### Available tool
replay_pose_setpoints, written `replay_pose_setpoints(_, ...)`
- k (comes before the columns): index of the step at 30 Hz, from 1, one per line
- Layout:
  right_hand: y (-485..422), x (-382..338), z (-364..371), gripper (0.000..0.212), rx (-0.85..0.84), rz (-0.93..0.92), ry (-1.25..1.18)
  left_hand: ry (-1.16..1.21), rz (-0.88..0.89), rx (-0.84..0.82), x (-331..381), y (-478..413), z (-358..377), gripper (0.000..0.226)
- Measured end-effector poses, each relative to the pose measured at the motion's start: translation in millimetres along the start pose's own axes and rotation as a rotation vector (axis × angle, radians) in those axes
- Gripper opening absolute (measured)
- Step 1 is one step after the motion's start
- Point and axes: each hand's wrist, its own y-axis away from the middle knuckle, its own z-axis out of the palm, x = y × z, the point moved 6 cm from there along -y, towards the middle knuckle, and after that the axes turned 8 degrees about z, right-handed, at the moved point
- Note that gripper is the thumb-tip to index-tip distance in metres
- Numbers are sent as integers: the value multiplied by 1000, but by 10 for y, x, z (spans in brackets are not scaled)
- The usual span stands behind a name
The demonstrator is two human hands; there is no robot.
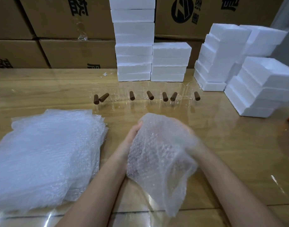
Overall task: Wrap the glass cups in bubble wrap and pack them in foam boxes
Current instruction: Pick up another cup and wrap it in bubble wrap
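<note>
Head view: left hand (pixel 132 136) clasps the soft, light bubble-wrap bundle (pixel 158 154), likely fragile glass inside, so cradle its sides; right hand (pixel 193 136) grip veiled.

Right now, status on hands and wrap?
Left hand grips clear bubble wrap sheet. Right hand veiled behind it, grip unclear. Seven brown-handled clear glass cups wait unwrapped. Nothing between hands and cups.
</note>
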Motion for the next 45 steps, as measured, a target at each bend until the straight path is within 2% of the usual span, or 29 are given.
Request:
replay_pose_setpoints(3,14,62,45,38,-43,-69,41,-67,42,-175,-14,-25,147,52)
replay_pose_setpoints(5,28,58,59,38,-4,-91,65,-138,8,-195,-24,-38,193,48)
replay_pose_setpoints(10,15,73,52,33,116,-120,134,-274,64,-240,17,5,192,39)
replay_pose_setpoints(12,22,91,57,29,144,-143,136,-363,53,-139,-33,1,126,30)
replay_pose_setpoints(13,20,110,62,26,154,-143,142,-434,19,-61,-73,8,71,33)
replay_pose_setpoints(16,28,161,41,16,190,-99,111,-609,-64,71,-187,42,-4,58)
replay_pose_setpoints(19,45,113,-55,24,316,-151,281,-924,102,219,-4,60,-48,77)
replay_pose_setpoints(21,61,79,-106,22,382,-169,370,-1128,189,180,114,68,-25,85)
replay_pose_setpoints(23,42,101,-125,3,412,-126,360,-1214,202,72,130,81,39,89)
replay_pose_setpoints(25,23,154,-123,18,421,-61,260,-1266,221,19,128,85,90,87)
replay_pose_setpoints(27,23,188,-81,22,411,-39,298,-1322,272,42,141,85,107,76)
replay_pose_setpoints(29,84,140,-15,3,393,-96,408,-1355,307,104,167,91,90,63)
replay_pose_setpoints(31,151,92,42,21,394,-200,449,-1379,323,164,185,105,53,57)
replay_pose_setpoints(33,184,43,88,23,409,-284,447,-1382,325,221,211,106,-6,52)
replay_pose_setpoints(37,231,-31,229,24,360,-432,455,-1087,237,304,185,81,-173,55)
replay_pose_setpoints(39,250,-68,260,26,303,-493,409,-1025,251,361,206,82,-220,58)
replay_pose_setpoints(42,231,-98,193,19,299,-466,274,-1029,299,390,259,116,-198,56)
replay_pose_setpoints(45,181,-44,192,48,191,-325,210,-1089,270,328,304,15,-169,53)
